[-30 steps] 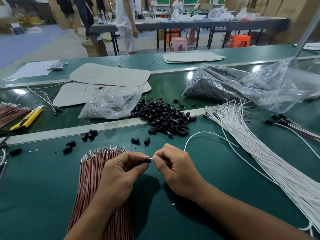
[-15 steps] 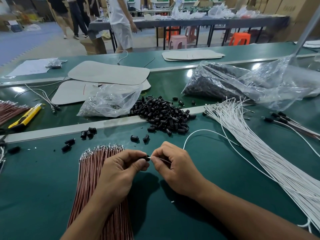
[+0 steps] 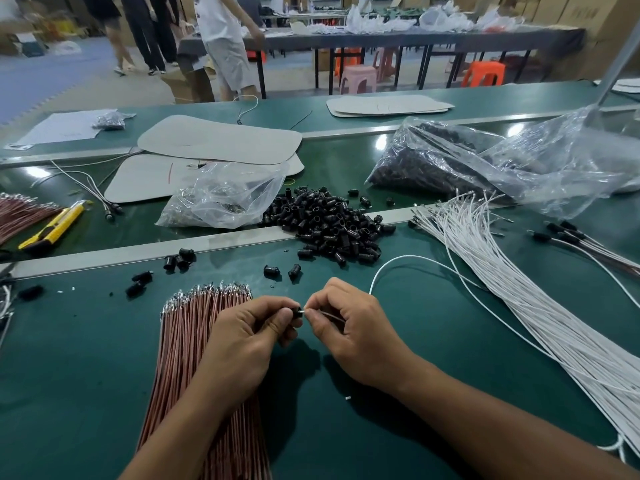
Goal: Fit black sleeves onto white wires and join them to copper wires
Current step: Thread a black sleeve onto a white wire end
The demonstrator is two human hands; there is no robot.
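One black sleeve (image 3: 297, 312), pinched in the left hand (image 3: 249, 337) at 6 o'clock, mouth faced rightward for threading. One white wire (image 3: 398, 263), apparently pinched near its tip by the right hand (image 3: 349, 334). Bundled copper wires (image 3: 194, 341) laid ready at 7 o'clock on the worktop (image 3: 86, 358).

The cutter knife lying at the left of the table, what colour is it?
The cutter knife is yellow with black parts; the head view shows it.

One wide-angle view, worn on the person's head, facing forward and down over the dark green matte tabletop (image 3: 433, 358). Close on the bare left hand (image 3: 247, 337) and right hand (image 3: 356, 337), low centre; far grey long table (image 3: 433, 38) near the top edge.
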